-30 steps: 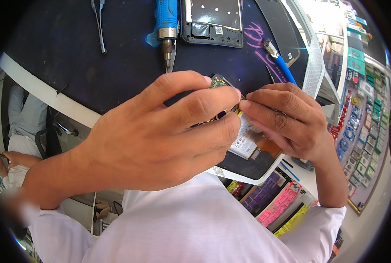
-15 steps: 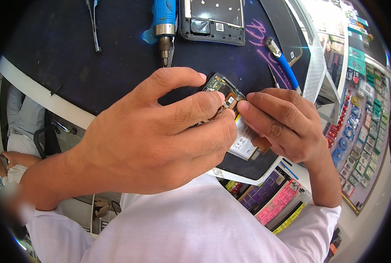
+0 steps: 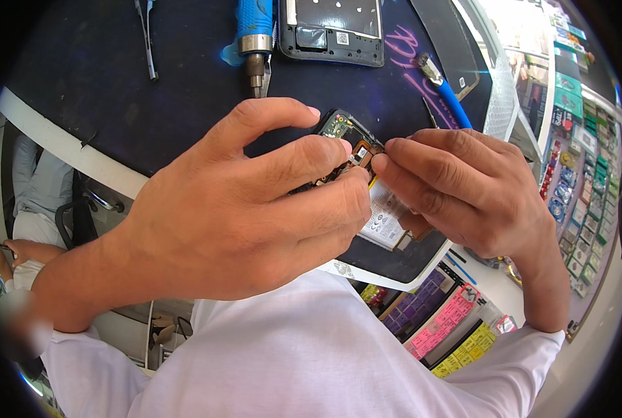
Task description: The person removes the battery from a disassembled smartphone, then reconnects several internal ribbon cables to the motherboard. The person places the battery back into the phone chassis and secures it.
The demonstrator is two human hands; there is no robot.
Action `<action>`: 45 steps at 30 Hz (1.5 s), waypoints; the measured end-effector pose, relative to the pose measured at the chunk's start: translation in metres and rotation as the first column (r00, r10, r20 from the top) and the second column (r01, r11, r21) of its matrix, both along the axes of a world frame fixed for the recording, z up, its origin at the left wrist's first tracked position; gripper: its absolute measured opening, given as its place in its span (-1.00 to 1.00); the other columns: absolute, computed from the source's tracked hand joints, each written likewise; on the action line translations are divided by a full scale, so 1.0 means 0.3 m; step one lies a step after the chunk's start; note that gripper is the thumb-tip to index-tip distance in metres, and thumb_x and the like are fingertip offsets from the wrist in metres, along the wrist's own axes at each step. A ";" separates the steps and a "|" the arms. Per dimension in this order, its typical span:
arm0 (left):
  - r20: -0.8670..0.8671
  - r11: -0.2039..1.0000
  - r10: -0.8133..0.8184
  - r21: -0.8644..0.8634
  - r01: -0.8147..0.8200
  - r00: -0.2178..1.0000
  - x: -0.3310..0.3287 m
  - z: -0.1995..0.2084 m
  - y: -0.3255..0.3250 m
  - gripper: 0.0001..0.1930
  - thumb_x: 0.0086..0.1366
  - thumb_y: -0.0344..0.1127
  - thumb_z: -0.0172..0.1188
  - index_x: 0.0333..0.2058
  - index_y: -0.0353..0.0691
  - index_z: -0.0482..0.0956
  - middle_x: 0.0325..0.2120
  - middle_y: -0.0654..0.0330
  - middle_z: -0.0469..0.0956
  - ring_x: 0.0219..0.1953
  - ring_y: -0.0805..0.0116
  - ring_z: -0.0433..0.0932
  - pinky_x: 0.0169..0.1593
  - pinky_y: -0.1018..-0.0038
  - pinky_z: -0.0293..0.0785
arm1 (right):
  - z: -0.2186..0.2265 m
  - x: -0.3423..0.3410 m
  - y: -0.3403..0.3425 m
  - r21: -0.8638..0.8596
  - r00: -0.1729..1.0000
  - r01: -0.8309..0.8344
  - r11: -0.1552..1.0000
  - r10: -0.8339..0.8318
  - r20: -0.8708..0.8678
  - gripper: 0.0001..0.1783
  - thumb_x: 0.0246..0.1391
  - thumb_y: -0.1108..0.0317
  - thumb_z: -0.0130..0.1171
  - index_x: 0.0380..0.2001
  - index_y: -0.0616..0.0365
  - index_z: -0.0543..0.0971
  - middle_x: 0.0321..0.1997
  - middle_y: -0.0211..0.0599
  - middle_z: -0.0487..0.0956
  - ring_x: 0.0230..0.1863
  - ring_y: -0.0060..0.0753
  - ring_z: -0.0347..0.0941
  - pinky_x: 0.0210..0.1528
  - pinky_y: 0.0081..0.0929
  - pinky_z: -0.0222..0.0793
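An opened phone [image 3: 387, 217] lies tilted between my hands, with its green circuit board, an orange ribbon cable [image 3: 357, 155] and a silver battery showing. My left hand [image 3: 262, 202] reaches over it from the left. Its middle finger and the digit below press by the ribbon cable, while the upper finger is bent and lifted off near the top corner. At the phone's right edge, my right hand [image 3: 474, 191] has its fingertips pinched together. Whether a small part sits between those fingertips is hidden.
On the dark mat lie a blue-handled hot-air gun [image 3: 256, 35], a black phone frame [image 3: 332, 42], a blue brush [image 3: 450, 97], tweezers [image 3: 148, 42] and a dark panel [image 3: 454, 42]. Wall racks of packaged goods [image 3: 576, 174] stand right. Another person's arm [image 3: 35, 252] shows left.
The view has shifted slightly, so the tools sit a little higher and further left. My right elbow has swung outward to the right; both hands' fingertips stay at the phone.
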State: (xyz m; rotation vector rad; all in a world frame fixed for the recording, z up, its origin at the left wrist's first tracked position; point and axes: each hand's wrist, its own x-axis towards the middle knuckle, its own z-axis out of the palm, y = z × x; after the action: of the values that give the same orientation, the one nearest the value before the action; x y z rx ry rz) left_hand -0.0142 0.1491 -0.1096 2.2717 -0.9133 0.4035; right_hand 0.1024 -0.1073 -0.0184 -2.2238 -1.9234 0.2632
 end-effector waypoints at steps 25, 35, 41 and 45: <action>0.030 0.998 0.021 -0.061 -0.019 0.999 -0.001 -0.016 -0.007 -0.78 0.19 -0.23 0.53 -0.16 0.14 0.92 -0.06 0.50 0.73 0.16 0.40 0.59 0.35 0.17 0.54 | -0.014 -0.019 -0.011 0.016 0.999 0.033 0.999 -0.034 0.030 -0.46 -0.07 0.40 0.60 0.07 0.20 0.82 -0.03 -0.19 0.80 -0.10 -0.16 0.81 -0.17 -0.31 0.81; 0.044 0.999 0.004 -0.041 -0.002 0.999 0.007 -0.014 -0.006 -0.76 0.17 -0.24 0.53 -0.15 0.14 0.91 -0.07 0.50 0.73 0.18 0.39 0.59 0.36 0.16 0.53 | -0.007 -0.040 -0.017 -0.004 0.997 0.052 0.999 -0.052 0.057 -0.44 -0.05 0.42 0.61 0.10 0.22 0.80 -0.03 -0.15 0.79 -0.07 -0.13 0.82 -0.18 -0.29 0.83; 0.011 0.999 0.002 -0.032 -0.001 1.000 0.001 -0.005 -0.004 -0.77 0.18 -0.23 0.52 -0.16 0.14 0.91 -0.05 0.51 0.73 0.18 0.39 0.58 0.37 0.16 0.53 | -0.013 -0.043 -0.023 0.006 0.997 0.055 0.998 -0.055 0.060 -0.40 -0.09 0.41 0.64 0.11 0.19 0.81 0.00 -0.16 0.79 -0.07 -0.12 0.82 -0.21 -0.30 0.82; 0.002 1.000 -0.004 -0.024 0.004 1.000 0.000 -0.006 -0.003 -0.78 0.19 -0.23 0.52 -0.16 0.15 0.91 -0.05 0.52 0.73 0.18 0.39 0.58 0.38 0.17 0.52 | -0.009 -0.041 -0.021 -0.012 0.996 0.063 0.998 -0.063 0.060 -0.40 -0.09 0.42 0.64 0.12 0.15 0.81 0.02 -0.18 0.78 -0.08 -0.13 0.81 -0.21 -0.32 0.80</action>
State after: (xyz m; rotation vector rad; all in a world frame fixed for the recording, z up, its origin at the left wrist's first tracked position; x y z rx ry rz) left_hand -0.0143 0.1481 -0.1115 2.2483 -0.9089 0.4130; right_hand 0.0901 -0.1137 -0.0212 -2.3218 -1.8821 0.2032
